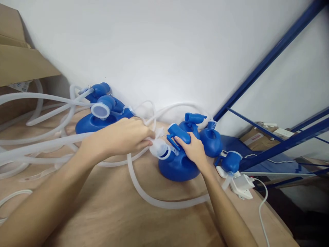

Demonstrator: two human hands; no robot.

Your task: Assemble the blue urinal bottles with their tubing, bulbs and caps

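Observation:
A blue plastic urinal bottle (177, 169) with a rounded body lies on the wooden table. My right hand (195, 147) is closed around its upper part, beside a blue cylindrical funnel (178, 133) with a pale end; the grip is partly hidden behind the funnel. At the bottle's mouth is a translucent white cap (158, 149), tilted, with its ring close to the neck; I cannot tell whether it is fully seated. My left hand (131, 135) pinches the cap's outer end. A translucent hose (164, 204) curves over the table in front of the bottle.
More blue urinal bottles stand at left (87, 123) and right (212, 142), with several hoses sprawling left. A blue funnel (231, 161) sits by a white power strip with a charger (243, 182). A cardboard box (28, 65) is far left; a blue metal rack (272, 58) rises right, against the wall.

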